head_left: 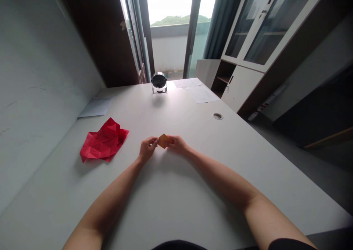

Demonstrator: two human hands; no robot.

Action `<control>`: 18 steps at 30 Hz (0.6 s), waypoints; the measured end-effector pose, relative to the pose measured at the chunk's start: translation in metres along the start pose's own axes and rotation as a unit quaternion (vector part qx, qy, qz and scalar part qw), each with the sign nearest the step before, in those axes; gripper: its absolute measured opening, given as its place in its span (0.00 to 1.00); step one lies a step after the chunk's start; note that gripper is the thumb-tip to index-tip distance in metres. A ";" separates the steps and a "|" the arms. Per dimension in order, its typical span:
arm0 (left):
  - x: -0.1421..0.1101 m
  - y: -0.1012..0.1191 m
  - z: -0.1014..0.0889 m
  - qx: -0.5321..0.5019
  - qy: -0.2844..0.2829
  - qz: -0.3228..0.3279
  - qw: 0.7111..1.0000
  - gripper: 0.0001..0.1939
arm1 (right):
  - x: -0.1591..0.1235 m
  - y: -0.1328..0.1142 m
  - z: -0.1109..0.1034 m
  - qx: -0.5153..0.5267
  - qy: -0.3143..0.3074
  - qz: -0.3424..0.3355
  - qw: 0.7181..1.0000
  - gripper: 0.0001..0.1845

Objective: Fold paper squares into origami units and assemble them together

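Note:
A small orange piece of folded paper (163,140), diamond-shaped from here, is held between my two hands over the middle of the table. My left hand (148,147) pinches its left corner between thumb and fingers. On the other side, my right hand (178,144) grips the right part, and its fingers cover some of the paper. Off to the left of my hands lies a red sheet of paper (104,141), crumpled and marked with many fold creases, its edges raised off the table.
The white table (176,206) meets a wall on the left. At its far edge stands a round black-and-silver device (159,82). Paper sheets (204,94) lie at the back right, another paper stack (96,106) at the back left. A cable hole (217,116) is right of centre.

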State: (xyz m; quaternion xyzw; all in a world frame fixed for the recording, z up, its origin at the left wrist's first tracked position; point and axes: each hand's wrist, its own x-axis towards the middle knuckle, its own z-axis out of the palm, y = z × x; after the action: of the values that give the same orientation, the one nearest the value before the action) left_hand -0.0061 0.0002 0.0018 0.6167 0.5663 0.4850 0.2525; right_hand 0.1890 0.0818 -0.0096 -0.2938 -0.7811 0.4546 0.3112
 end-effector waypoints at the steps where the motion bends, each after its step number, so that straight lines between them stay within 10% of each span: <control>1: 0.000 0.000 0.000 0.001 -0.001 0.002 1.000 0.17 | 0.000 -0.001 0.000 -0.001 0.000 0.000 1.000 0.11; 18: 0.001 -0.002 0.001 0.019 -0.022 0.009 1.000 0.16 | 0.000 0.007 0.002 -0.015 0.022 0.004 1.000 0.13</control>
State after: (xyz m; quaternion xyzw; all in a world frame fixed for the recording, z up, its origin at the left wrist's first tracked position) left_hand -0.0067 0.0021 0.0001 0.6369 0.5642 0.4626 0.2490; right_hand 0.1887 0.0837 -0.0160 -0.3111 -0.7797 0.4375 0.3223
